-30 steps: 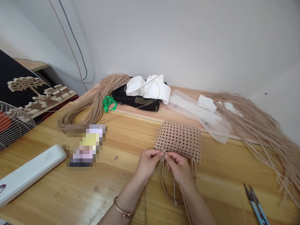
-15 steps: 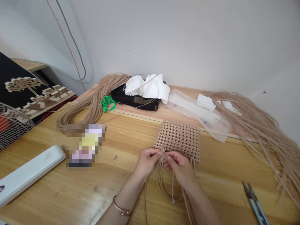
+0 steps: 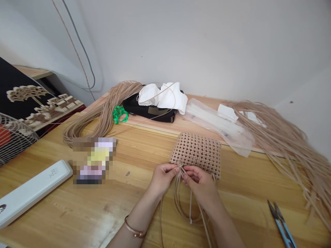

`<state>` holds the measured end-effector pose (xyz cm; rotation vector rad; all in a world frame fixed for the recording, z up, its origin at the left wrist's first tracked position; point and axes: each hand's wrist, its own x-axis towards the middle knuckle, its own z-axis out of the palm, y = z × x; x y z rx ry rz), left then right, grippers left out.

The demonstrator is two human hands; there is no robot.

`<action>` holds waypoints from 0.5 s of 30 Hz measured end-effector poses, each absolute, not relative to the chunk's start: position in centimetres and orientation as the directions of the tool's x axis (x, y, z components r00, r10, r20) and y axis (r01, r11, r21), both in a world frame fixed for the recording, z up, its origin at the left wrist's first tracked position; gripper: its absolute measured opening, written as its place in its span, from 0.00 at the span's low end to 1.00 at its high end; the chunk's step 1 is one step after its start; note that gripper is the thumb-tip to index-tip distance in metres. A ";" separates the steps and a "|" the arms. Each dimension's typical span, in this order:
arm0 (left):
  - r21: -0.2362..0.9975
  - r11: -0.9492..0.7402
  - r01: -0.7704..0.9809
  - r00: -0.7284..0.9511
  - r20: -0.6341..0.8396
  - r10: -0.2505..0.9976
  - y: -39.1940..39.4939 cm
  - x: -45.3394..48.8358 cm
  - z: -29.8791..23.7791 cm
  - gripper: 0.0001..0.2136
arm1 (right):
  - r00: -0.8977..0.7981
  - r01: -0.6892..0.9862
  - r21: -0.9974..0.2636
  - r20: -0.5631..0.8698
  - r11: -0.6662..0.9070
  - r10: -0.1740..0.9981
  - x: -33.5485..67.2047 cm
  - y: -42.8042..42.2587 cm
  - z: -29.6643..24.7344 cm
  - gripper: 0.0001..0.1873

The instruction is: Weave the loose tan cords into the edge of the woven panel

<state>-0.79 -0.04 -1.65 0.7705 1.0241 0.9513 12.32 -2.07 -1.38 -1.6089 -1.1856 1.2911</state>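
Observation:
A tan woven panel (image 3: 198, 151) of knotted cord lies on the wooden table, its near edge under my fingers. My left hand (image 3: 163, 175) pinches the cords (image 3: 180, 166) where they cross at the panel's near left corner. Just right of it, my right hand (image 3: 198, 179) holds the same cords between thumb and fingers. Long loose ends loop down below the hands toward me. A thin white cable tie (image 3: 190, 206) hangs among these loops.
Blue-handled thread snips (image 3: 280, 222) lie at the right. Tan cord bundles (image 3: 100, 113) spread at back left and far right. A black pouch (image 3: 150, 112) with white tissue, a plastic bag (image 3: 219, 125), green netting (image 3: 120, 114), a white case (image 3: 36, 191) and a blurred rectangular object (image 3: 94, 160) surround the work.
My right thumb and fingers have shifted slightly on the cords, moving a little apart from the crossing. My left hand and the panel stay in place.

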 end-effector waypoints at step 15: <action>0.876 0.408 -0.257 0.164 -0.377 0.912 -0.1 -0.9 -1.7 0.09 | 0.105 0.397 -0.889 -0.204 -0.229 0.973 12.6 -2.3 -0.9 0.10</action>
